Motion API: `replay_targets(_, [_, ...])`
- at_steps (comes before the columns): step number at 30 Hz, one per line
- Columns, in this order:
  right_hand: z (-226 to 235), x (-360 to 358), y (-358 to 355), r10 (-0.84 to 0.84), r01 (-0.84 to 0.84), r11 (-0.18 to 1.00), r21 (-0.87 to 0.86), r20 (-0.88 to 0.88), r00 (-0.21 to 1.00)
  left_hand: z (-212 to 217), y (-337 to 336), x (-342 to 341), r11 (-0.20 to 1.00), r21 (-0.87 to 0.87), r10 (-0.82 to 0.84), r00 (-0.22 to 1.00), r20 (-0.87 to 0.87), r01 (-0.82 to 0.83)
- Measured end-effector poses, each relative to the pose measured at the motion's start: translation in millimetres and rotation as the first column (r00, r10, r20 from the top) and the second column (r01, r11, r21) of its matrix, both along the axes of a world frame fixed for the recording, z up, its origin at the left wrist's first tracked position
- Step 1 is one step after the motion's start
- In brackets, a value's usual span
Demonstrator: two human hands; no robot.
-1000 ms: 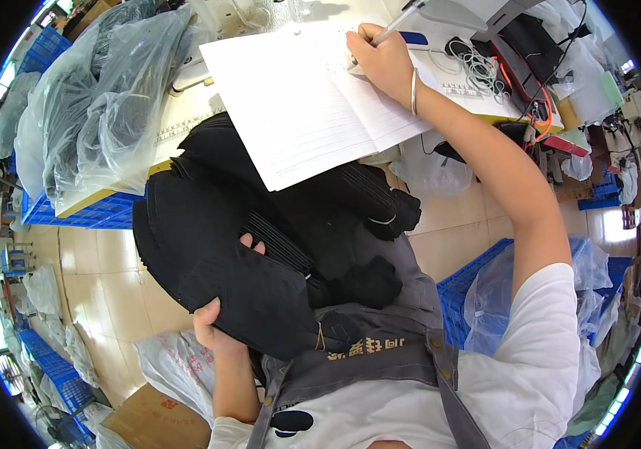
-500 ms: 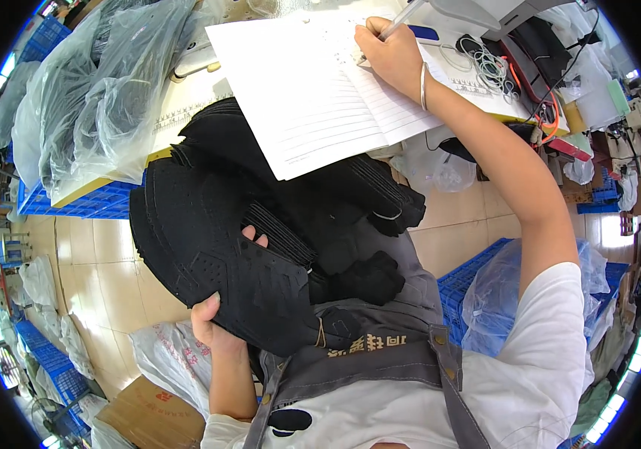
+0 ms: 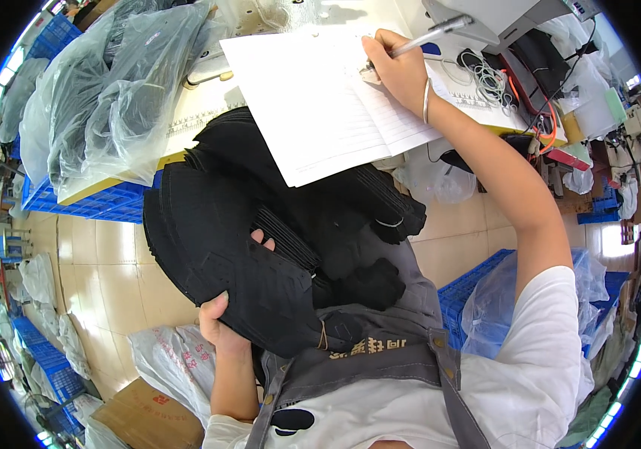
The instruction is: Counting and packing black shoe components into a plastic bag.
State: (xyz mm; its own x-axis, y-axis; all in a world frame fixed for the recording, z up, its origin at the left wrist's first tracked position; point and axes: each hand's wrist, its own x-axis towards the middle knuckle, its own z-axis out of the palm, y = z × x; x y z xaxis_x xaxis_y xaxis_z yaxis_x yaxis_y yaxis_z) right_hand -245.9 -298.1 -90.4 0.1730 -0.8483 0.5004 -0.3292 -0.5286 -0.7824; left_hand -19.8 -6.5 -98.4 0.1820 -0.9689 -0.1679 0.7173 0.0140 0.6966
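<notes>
My left hand (image 3: pixel 221 322) is closed round a thick stack of black cut fabric pieces (image 3: pixel 234 254), thumb on top and fingertips showing at its inner edge. A rubber band circles the stack's narrow end. More black bundles (image 3: pixel 380 198) lie on my lap, one tied with a light band. In my right hand (image 3: pixel 399 71) is a clear-barrelled pen (image 3: pixel 433 35), pinched with its tip side at the paper. That hand rests on an open lined notebook (image 3: pixel 313 127), whose pages cover part of the table edge and the black bundles. The pen's tip is hidden.
Grey items in clear plastic bags (image 3: pixel 126 97) crowd the table's left. On the right are a coiled pale cable (image 3: pixel 485 78) and a grey machine (image 3: pixel 515 22). Blue crates (image 3: pixel 103 200) stand below, left and right. A cardboard box (image 3: pixel 148 415) and a white bag (image 3: pixel 174 363) lie lower left.
The pen has tilted over, its upper end now leaning further right. Notebook, table and black stack appear shifted slightly right and down in view. Both hands keep their hold.
</notes>
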Motion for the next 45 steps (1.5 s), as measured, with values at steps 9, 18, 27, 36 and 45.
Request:
replay_targets(9, [14, 5, 9, -0.007, 0.004, 0.999, -0.043, -0.07, 0.998, -2, 3, 1, 0.999, -0.012, -0.029, 0.999, 0.026, 0.03])
replay_targets(18, [0, 14, 7, -0.006, 0.003, 1.0, 0.031, 0.096, 0.995, 0, 0, 1, 0.999, 0.002, -0.032, 0.994, 0.1, 0.032])
replay_targets(27, [0, 15, 7, -0.018, 0.018, 1.0, 0.012, -0.029, 0.999, -4, 0, 0, 1.0, -0.002, -0.014, 0.996, 0.087, 0.014])
replay_targets(36, [3, 19, 15, -0.015, 0.016, 0.998, 0.057, -0.015, 1.0, -6, 1, 1, 0.999, -0.025, -0.029, 0.995, 0.1, 0.031])
replay_targets(45, [3, 19, 15, -0.032, 0.032, 0.999, 0.042, -0.004, 0.999, -6, 0, 1, 0.999, -0.028, -0.028, 0.995, 0.101, 0.031])
